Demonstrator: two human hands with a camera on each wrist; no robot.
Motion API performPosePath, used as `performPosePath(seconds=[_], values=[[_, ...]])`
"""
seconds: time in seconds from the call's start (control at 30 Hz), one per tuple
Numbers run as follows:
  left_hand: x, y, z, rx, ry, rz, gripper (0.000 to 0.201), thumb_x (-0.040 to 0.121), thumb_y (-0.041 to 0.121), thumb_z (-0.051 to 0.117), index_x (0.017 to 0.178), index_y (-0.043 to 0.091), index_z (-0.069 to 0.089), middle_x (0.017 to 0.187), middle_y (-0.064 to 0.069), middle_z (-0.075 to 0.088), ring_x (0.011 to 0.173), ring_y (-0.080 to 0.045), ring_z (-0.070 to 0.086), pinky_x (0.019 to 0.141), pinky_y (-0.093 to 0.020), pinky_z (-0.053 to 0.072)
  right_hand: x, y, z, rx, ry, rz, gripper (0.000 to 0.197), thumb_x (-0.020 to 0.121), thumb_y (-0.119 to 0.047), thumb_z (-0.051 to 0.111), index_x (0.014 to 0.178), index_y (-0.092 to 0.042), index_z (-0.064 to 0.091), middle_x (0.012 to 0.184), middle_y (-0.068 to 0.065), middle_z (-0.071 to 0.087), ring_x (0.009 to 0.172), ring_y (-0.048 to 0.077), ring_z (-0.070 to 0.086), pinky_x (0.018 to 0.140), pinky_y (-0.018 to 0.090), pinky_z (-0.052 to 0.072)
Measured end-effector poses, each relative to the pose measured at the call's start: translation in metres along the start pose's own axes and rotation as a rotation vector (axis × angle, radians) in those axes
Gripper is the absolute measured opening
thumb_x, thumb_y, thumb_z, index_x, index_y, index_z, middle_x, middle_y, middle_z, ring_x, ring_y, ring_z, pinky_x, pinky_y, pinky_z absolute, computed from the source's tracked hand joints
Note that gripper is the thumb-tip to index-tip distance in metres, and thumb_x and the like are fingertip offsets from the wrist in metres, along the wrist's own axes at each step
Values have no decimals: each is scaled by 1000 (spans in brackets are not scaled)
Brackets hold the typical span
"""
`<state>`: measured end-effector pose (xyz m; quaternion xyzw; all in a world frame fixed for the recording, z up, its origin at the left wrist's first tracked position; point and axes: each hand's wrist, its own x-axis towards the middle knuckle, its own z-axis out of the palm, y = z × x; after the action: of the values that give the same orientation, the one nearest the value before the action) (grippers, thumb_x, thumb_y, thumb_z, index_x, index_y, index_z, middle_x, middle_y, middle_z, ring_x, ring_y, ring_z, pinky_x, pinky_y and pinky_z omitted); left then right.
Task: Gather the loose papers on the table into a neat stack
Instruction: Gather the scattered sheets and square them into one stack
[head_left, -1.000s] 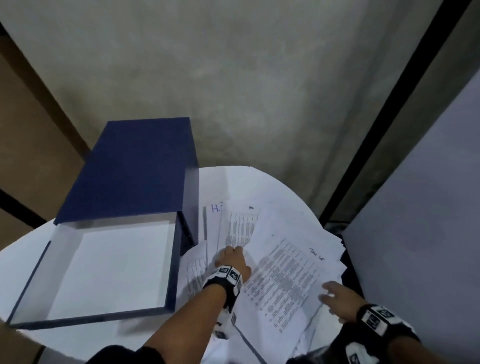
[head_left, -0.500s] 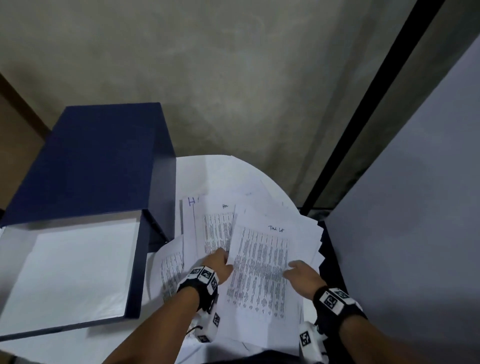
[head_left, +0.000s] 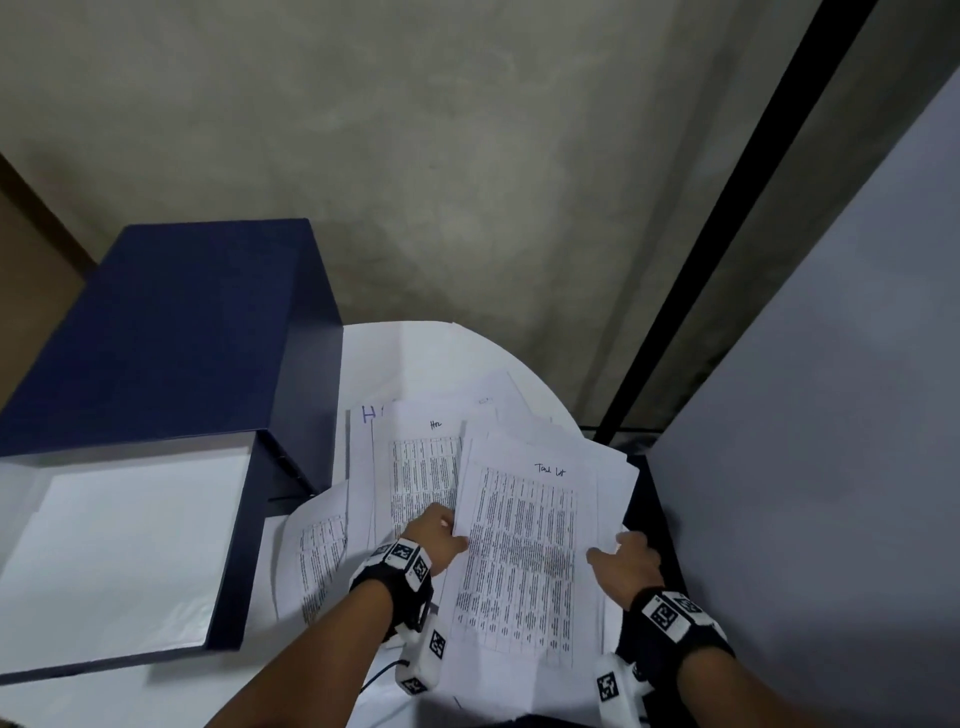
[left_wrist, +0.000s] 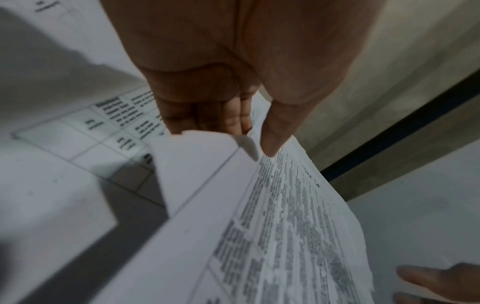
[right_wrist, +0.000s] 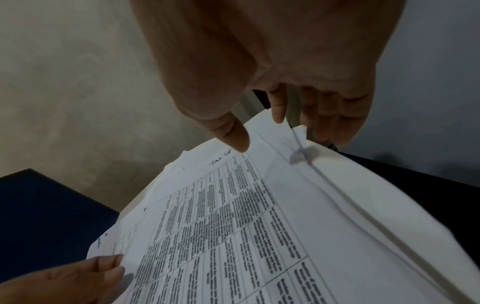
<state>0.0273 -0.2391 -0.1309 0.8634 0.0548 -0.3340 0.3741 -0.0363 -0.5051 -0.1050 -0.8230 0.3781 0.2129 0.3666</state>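
Observation:
A sheaf of printed papers (head_left: 524, 551) with a table and a handwritten heading lies between both hands, over the white round table (head_left: 415, 358). My left hand (head_left: 441, 535) pinches its left edge, with the thumb (left_wrist: 272, 133) on top and the fingers (left_wrist: 228, 117) underneath. At the right edge my right hand (head_left: 623, 558) grips it, the thumb (right_wrist: 233, 135) on the top sheet and the fingers (right_wrist: 332, 123) curled round the side. The sheets' edges are uneven. More loose sheets (head_left: 421, 467) lie fanned out beneath, and one (head_left: 317, 556) sticks out to the left.
A dark blue box (head_left: 156, 338) stands open at the left, its white inside (head_left: 119, 545) facing up, close to the loose sheets. A grey wall panel (head_left: 831, 415) rises at the right, next to a black edge (head_left: 654, 499).
The top sheaf has turned from slanted to nearly square with me. My right hand has moved in to its right edge and taken hold, and my left hand has shifted to its left edge.

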Motion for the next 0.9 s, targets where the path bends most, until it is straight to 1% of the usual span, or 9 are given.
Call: performPosePath(seconds=[0.07,0.17,0.23,0.37,0.47,0.53,0.63,0.77,0.9], values=[[0,2,3,-79,-40,14,54,76,38,72,119,25,44,112,1,65,96,-17,64,83,-30,53,8,7,0,6,-101,-26,62,91,-29,65,144,-9,40,142,13,51,125,27,55,104,32,44],[-8,16,8,-118,-85,50,44,82,21,70,122,22,51,119,-1,64,100,-16,63,92,-32,51,10,13,0,49,-191,-53,51,91,-28,65,137,-13,49,116,8,64,93,18,63,78,27,47],[-14,26,6,-131,-22,101,42,86,11,65,125,19,53,119,3,62,100,-14,59,93,-27,47,10,14,-2,98,-167,-75,55,91,-25,67,139,-13,45,133,13,58,108,22,61,88,28,47],[-34,44,-14,-342,78,223,43,89,0,59,128,18,52,113,8,61,108,-12,57,91,-23,45,3,4,-20,229,14,-192,93,83,-28,80,153,-12,21,156,14,31,141,30,39,114,39,35],[-49,55,-34,-537,149,290,41,85,1,66,117,25,56,113,8,68,108,-8,64,92,-27,51,-6,-14,-40,499,-137,-291,105,70,-36,89,152,-16,26,144,3,46,135,23,48,112,39,41],[-56,64,-47,-631,205,316,44,78,3,74,115,21,59,109,4,72,101,-7,68,89,-30,55,-10,-27,-54,604,-245,-381,80,65,-38,88,133,-15,54,134,3,65,119,19,65,101,36,51],[-70,79,-63,-670,254,386,45,71,5,80,110,19,62,101,8,75,93,-3,70,77,-20,55,-23,-46,-70,652,-262,-538,31,89,-8,71,119,-17,66,117,-2,75,109,12,71,95,28,56],[-72,82,-74,-712,284,413,41,71,17,83,108,20,65,107,2,74,102,-13,68,89,-34,52,-24,-58,-79,720,-211,-622,31,92,-2,65,121,-13,67,113,-2,77,106,13,73,93,30,56],[-71,79,-72,-601,378,338,38,66,47,83,77,19,60,76,1,63,69,-15,59,76,-37,54,-25,-65,-71,582,-210,-721,34,94,-3,64,115,-30,65,108,-26,74,106,-6,68,90,14,51]])
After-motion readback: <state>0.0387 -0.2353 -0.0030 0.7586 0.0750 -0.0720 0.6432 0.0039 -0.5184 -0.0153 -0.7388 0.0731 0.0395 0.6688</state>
